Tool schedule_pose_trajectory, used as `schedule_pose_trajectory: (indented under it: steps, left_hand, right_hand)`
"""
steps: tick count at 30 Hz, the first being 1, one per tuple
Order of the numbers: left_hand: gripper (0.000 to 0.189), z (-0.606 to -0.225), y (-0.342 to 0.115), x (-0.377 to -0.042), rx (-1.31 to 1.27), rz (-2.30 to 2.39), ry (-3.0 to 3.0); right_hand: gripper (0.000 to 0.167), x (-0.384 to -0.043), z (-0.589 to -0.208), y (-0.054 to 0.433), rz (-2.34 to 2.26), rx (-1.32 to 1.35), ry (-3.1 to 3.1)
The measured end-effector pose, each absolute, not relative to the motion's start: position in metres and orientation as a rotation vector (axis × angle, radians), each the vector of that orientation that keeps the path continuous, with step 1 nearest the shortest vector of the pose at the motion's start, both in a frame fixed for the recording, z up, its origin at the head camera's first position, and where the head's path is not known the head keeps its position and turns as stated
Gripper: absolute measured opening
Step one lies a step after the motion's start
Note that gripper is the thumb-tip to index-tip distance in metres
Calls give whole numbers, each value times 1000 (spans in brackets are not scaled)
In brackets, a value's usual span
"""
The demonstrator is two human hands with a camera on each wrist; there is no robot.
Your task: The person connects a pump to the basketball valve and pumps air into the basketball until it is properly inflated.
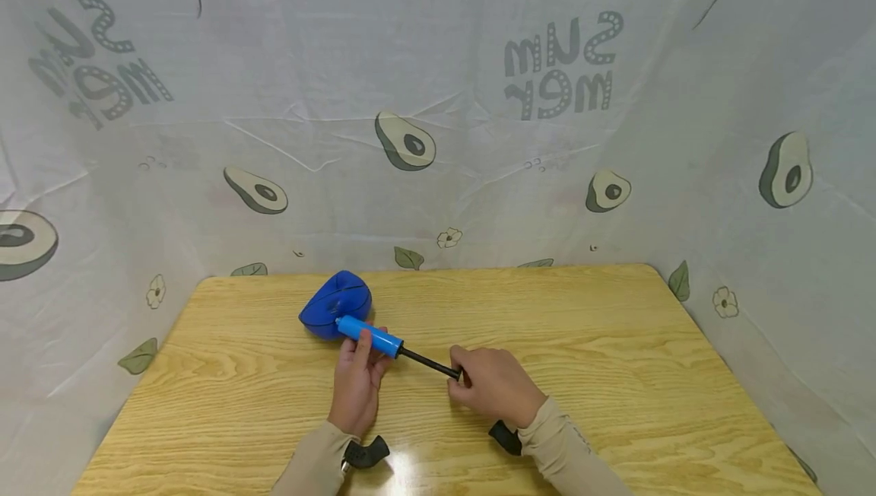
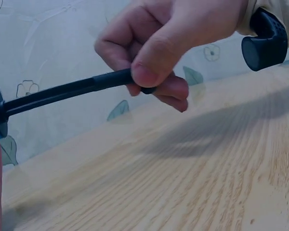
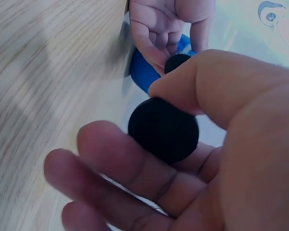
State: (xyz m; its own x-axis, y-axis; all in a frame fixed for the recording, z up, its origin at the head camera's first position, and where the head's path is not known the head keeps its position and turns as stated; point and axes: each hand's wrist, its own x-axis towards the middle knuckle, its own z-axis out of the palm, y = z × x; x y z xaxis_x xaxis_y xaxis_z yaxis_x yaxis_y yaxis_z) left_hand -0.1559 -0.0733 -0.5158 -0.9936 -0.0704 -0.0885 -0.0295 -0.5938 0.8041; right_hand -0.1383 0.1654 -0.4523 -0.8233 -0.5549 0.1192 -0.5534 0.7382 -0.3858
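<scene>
A blue hand pump [image 1: 372, 336] lies slantwise across my left hand [image 1: 358, 388], which holds its barrel with the thumb on top. The pump's tip meets a partly collapsed blue ball [image 1: 337, 300] with black seam lines; whether a needle sits inside it I cannot tell. The black rod [image 1: 426, 360] is drawn out of the barrel to the right. At its far end my right hand [image 1: 496, 386] pinches the rod between thumb and fingers. In the right wrist view the round black end [image 3: 164, 130] of the handle shows between those fingers.
Everything is over a light wood-grain table [image 1: 582, 329]. Behind and beside it hangs a pale curtain [image 1: 479, 192] printed with avocados, leaves and lettering. Black curved pieces [image 1: 367, 453] are worn at both wrists, over beige sleeves [image 1: 311, 465].
</scene>
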Motion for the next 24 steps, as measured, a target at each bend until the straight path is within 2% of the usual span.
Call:
schedule_pose_trajectory:
  steps: [7,15,24]
  left_hand:
    - [52,-515,-76,-157,226,-2777,-1311]
    - [46,-515,-78,-156,232,-2797,-1282]
    - [56,-515,-74,-155,125,-2819,-1393]
  right_hand:
    - [12,-138,-453,168,-670,-868,2932]
    - [16,-140,-452,168,-637,-934,2982]
    - [19,-141,-450,167,-615,-989,2997]
